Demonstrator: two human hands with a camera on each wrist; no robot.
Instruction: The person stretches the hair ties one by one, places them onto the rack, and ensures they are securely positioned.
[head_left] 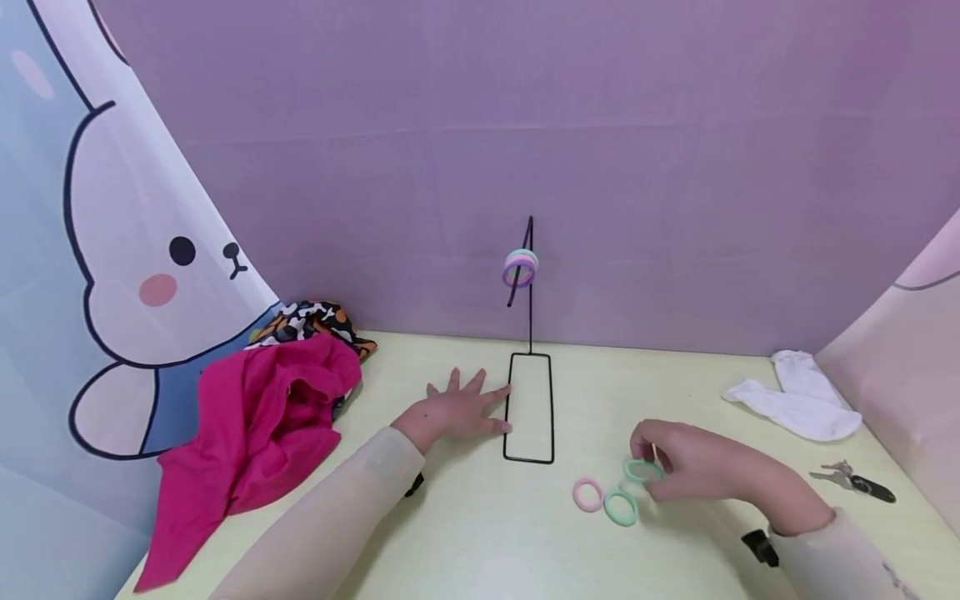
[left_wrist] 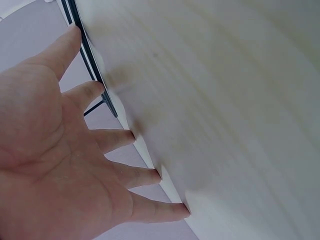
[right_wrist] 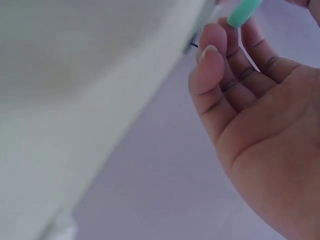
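The right hand (head_left: 693, 467) pinches a green ring (head_left: 642, 471) between curled fingertips, lifting it just off the table (head_left: 465, 533). In the right wrist view its fingers (right_wrist: 212, 55) bend inward with the ring's (right_wrist: 243, 11) green edge showing above them; the palm is cupped and the wrist angles in from the right, in a pale sleeve. The ring looks soft and matte, like a fabric hair tie.

Just left of that hand, a second green ring (head_left: 620, 507) and a pink ring (head_left: 588, 494) lie flat on the table, touching or nearly so.

The left hand (head_left: 457, 408) lies palm down on the table, fingers straight and spread, holding nothing. Its fingertips (left_wrist: 95, 89) touch the left side of the stand's (head_left: 529, 408) base, a thin black wire rectangle. From the base's far end a wire post rises and bends over into a hook, on which hang rings (head_left: 520, 268) in lilac, pink and pale green.

The table is smooth and pale yellow. At its left lies a crumpled magenta cloth (head_left: 255, 425), with a black, white and orange patterned cloth (head_left: 311, 321) behind it. At the far right lie a white sock (head_left: 798, 400) and, nearer, metal keys (head_left: 851, 479). A plain purple backdrop (head_left: 525, 125) stands behind, and a curtain printed with a cartoon rabbit (head_left: 142, 250) hangs at the left.
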